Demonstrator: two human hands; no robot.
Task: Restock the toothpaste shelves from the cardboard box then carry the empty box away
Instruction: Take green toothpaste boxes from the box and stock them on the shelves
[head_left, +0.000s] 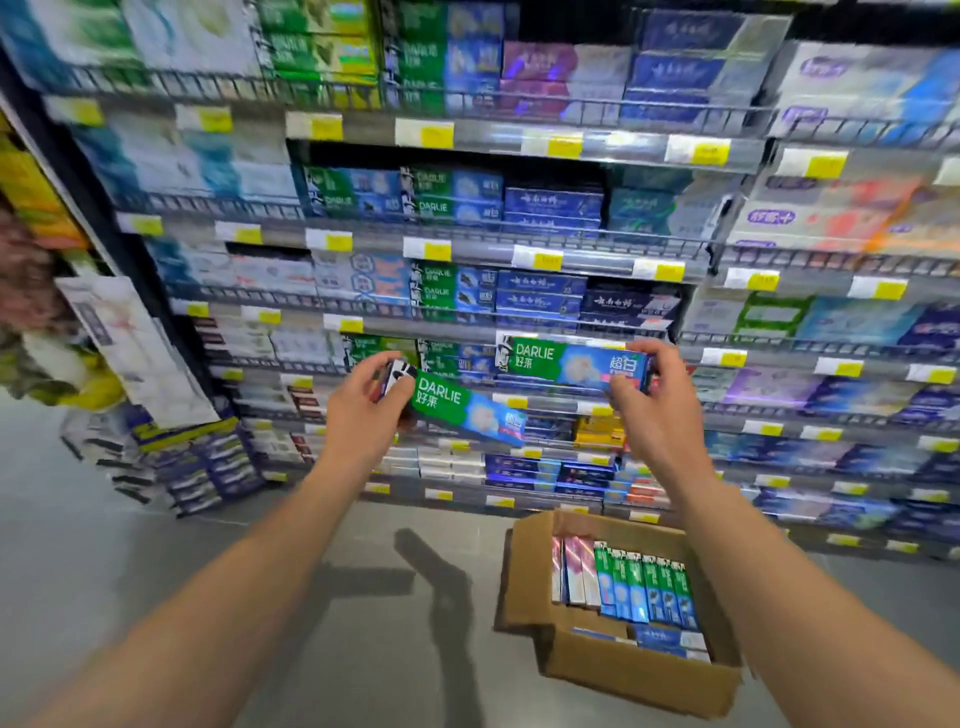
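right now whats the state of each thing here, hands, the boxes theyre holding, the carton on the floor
left hand: grips one end of a Darlie toothpaste box
left Darlie box: held, tilted down to the right
right hand: pinches the right end of a second Darlie box
right Darlie box: held about level at the shelf front
cardboard box: on the floor, flaps open, still holding toothpaste boxes
shelves: mostly stocked
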